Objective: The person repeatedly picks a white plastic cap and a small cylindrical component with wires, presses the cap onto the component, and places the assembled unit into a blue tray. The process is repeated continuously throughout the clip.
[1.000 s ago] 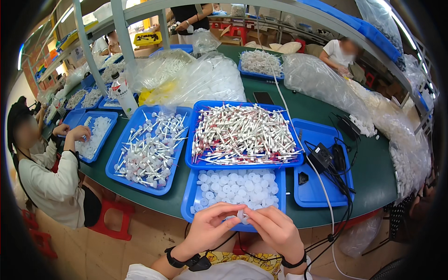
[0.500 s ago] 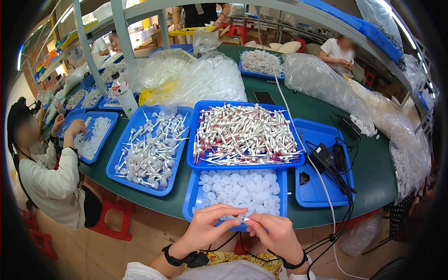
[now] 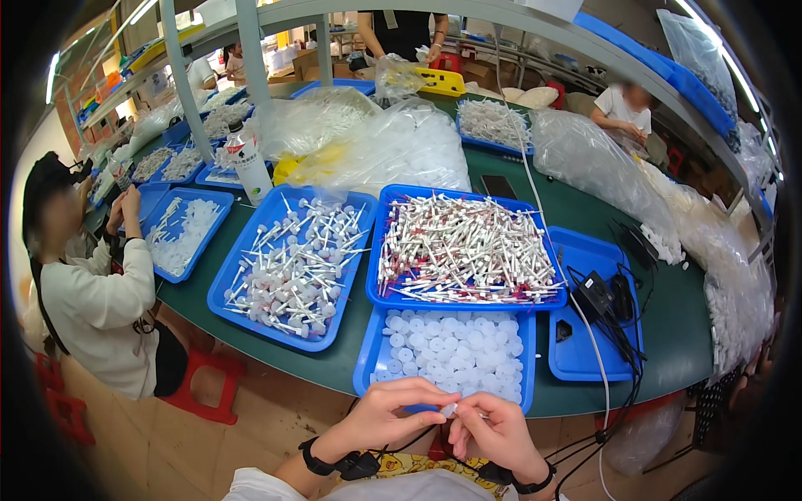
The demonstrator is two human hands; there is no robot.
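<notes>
Just in front of the near blue tray [image 3: 529, 359], my two hands meet low in the middle. Between its thumb and fingertips my left hand [image 3: 391, 415] pinches a small translucent white plastic disc [image 3: 449, 410]. My right hand [image 3: 499, 436] is closed on a thin white stick [image 3: 483, 416], held against the disc; its fingers hide most of it. Loose white discs [image 3: 455, 351] fill the near tray. Overlapping its back edge, another blue tray [image 3: 468, 303] holds a heap of white sticks with reddish ends [image 3: 464, 246].
To the left, a blue tray [image 3: 219, 292] holds sticks with discs on them. At right, another tray [image 3: 585, 359] carries a black power adapter [image 3: 591, 294] and cables. A white cord [image 3: 595, 351] crosses the table. Behind are a bottle [image 3: 248, 163], plastic bags [image 3: 409, 150] and co-workers.
The table and trays appear shifted right in the picture. My hands stay together, with the disc now turned differently at the fingertips. The left co-worker's hands have come together.
</notes>
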